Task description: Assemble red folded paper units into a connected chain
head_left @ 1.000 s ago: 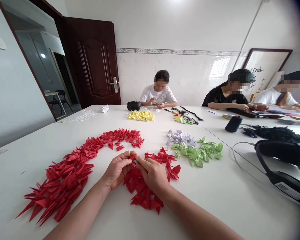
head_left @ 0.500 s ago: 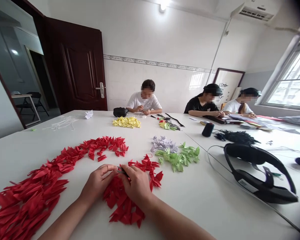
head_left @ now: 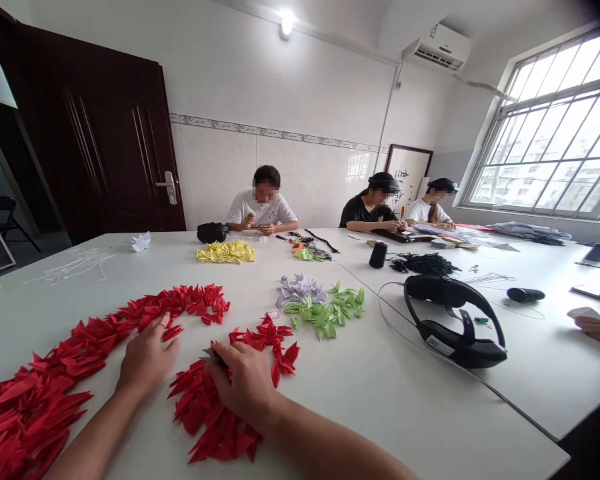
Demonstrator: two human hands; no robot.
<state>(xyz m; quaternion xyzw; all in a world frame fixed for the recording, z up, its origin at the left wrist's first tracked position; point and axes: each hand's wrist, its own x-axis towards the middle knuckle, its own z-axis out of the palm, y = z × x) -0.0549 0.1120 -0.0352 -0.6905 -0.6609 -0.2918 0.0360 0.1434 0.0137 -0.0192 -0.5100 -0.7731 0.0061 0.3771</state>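
Note:
My left hand (head_left: pixel 147 357) is stretched out over the white table, its fingers extended at the inner edge of a long curved band of red folded paper cranes (head_left: pixel 87 347). A loose red crane (head_left: pixel 173 332) lies by its fingertips; whether they touch it I cannot tell. My right hand (head_left: pixel 247 380) is closed around small snips (head_left: pixel 209 356), whose grey pointed blades stick out to the left. That hand rests above a second heap of red cranes (head_left: pixel 215 427) and hides part of it.
Purple cranes (head_left: pixel 300 291), green cranes (head_left: pixel 327 310) and yellow cranes (head_left: pixel 225 252) lie farther back. A black headset (head_left: pixel 460 327) with a cable sits at the right, near a black thread spool (head_left: pixel 378 255) and black tassels (head_left: pixel 425 264). Several people sit across the table.
My left hand has parted from my right and moved left to the edge of the long red band. The right still grips the snips. The view has turned to the right.

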